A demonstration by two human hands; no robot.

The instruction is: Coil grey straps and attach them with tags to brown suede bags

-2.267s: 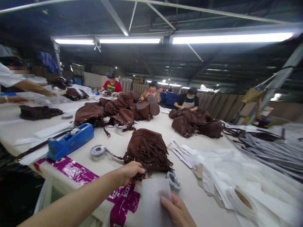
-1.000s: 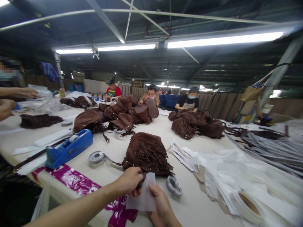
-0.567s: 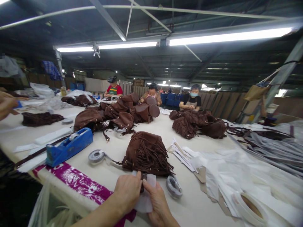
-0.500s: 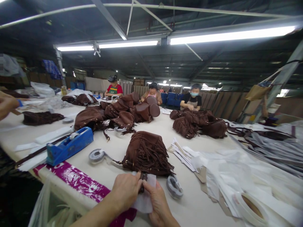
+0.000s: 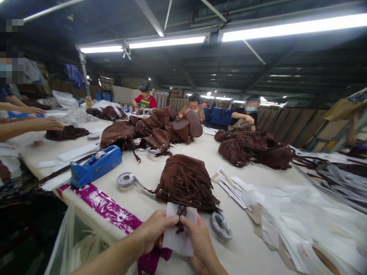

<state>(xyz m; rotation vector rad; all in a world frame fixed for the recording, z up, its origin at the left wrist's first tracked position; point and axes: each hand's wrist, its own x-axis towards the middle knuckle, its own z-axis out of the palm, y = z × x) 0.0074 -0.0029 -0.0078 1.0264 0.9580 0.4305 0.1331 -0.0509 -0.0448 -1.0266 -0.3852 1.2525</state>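
Note:
A brown fringed suede bag (image 5: 185, 181) lies on the white table (image 5: 137, 202) just beyond my hands. My left hand (image 5: 156, 229) and my right hand (image 5: 200, 240) are both closed on a thin white sheet (image 5: 179, 233). They pinch it from either side around a small dark strap piece (image 5: 180, 219) that hangs from the bag. The fingertips of both hands nearly meet at that strap.
A roll of tape (image 5: 220, 226) lies right of my hands, another roll (image 5: 126, 179) and a blue tape dispenser (image 5: 96, 166) to the left. White paper slips (image 5: 286, 214) cover the right side. Heaps of brown bags (image 5: 155, 131) lie farther back, with several seated people (image 5: 145, 100) and a co-worker's arms (image 5: 31, 124) at left.
My right hand brought the white sheet up to the bag's strap and both hands closed on it. The view has shifted a little to the left.

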